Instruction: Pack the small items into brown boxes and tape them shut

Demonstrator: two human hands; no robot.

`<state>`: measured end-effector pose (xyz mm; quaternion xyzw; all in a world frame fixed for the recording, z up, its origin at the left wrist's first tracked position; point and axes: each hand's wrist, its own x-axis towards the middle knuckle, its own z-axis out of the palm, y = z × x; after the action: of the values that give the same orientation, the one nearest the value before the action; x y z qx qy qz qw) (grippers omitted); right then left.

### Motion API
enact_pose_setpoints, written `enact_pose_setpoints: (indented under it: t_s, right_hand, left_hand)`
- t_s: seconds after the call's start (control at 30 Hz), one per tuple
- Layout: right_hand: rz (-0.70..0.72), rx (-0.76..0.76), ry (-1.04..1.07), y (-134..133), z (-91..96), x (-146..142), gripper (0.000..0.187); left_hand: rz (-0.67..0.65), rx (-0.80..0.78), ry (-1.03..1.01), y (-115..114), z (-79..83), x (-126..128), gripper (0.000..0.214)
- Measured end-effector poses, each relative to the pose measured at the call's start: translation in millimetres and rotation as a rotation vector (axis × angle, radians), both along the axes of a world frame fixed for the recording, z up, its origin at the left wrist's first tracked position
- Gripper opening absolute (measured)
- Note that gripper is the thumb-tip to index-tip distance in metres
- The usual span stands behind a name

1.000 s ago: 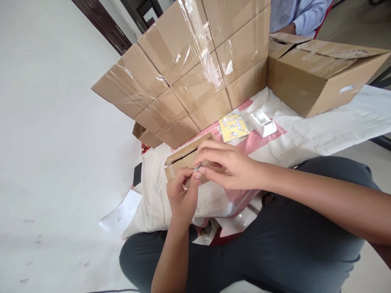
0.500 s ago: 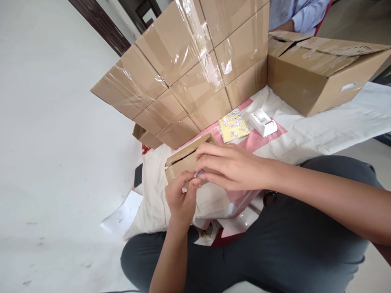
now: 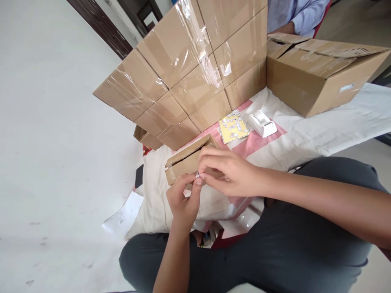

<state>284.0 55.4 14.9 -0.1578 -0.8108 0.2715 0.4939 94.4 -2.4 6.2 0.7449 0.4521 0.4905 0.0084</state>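
My left hand (image 3: 183,199) pinches a tiny whitish piece (image 3: 198,175) between thumb and forefinger; it is too small to name. From the right, the fingertips of my right hand (image 3: 229,169) close on the same piece, with its other fingers curled above. Both hands meet just in front of a small cardboard box (image 3: 180,166), whose top flap stands slightly raised along a dark gap. My right hand covers part of that box. Beyond it lies a yellow card (image 3: 225,131) bearing several small whitish pieces, beside a white tape dispenser (image 3: 262,123).
A wall of taped cardboard boxes (image 3: 195,81) rises behind the cloth-covered surface (image 3: 152,175). At the right stands a larger carton (image 3: 296,87), with a person's sleeve (image 3: 308,18) behind it. A dark phone-like slab (image 3: 139,176) and a white sheet (image 3: 125,213) are at the left.
Both hands remain together at the small piece. My right fingers have shifted slightly and lie closer to my left thumb; less of the piece shows, and its bluish side is no longer visible.
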Motion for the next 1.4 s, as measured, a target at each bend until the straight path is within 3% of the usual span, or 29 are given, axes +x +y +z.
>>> enact_pose_setpoints:
  t_s: [0.13, 0.47, 0.67, 0.8, 0.87, 0.93, 1.03, 1.13, 1.27, 1.4]
  right_hand:
    - [0.034, -0.122, 0.139, -1, -4.0, -8, 0.014]
    - [-0.018, -0.338, 0.167, 1, -1.4, -12, 0.011]
    - [0.046, -0.47, 0.254, 6, -3.1, -16, 0.014]
    - [0.028, -0.561, 0.302, 19, -3.7, -13, 0.016]
    - [-0.067, -0.52, 0.299, 35, -5.1, -6, 0.018]
    - [-0.237, -0.365, 0.212, 59, -10.4, 7, 0.017]
    - [-0.535, -0.126, -0.096, 104, -28.4, 26, 0.012]
    - [-0.728, -0.133, -0.52, 140, -54.1, 37, 0.023]
    - [-0.766, -0.155, -0.976, 161, -84.1, 30, 0.035]
    - [-0.744, -0.158, -1.071, 163, -99.2, 15, 0.04]
  left_hand:
    - [0.053, -0.048, -0.058, -1, -4.5, 1, 0.014]
    - [0.152, -0.1, -0.186, -3, -13.0, 4, 0.021]
    - [0.169, -0.161, -0.244, -3, -12.2, 5, 0.025]
    - [0.199, -0.139, -0.28, -2, -10.7, 4, 0.028]
    - [0.198, -0.133, -0.306, -2, -10.6, 3, 0.028]
    - [0.194, -0.147, -0.322, -3, -11.7, -1, 0.029]
    - [0.211, -0.164, -0.337, -6, -16.7, -6, 0.03]
    - [0.236, -0.179, -0.36, -10, -25.2, -12, 0.032]
    - [0.205, -0.204, -0.376, -18, -39.4, -20, 0.031]
    - [0.138, -0.22, -0.37, -25, -52.1, -30, 0.027]
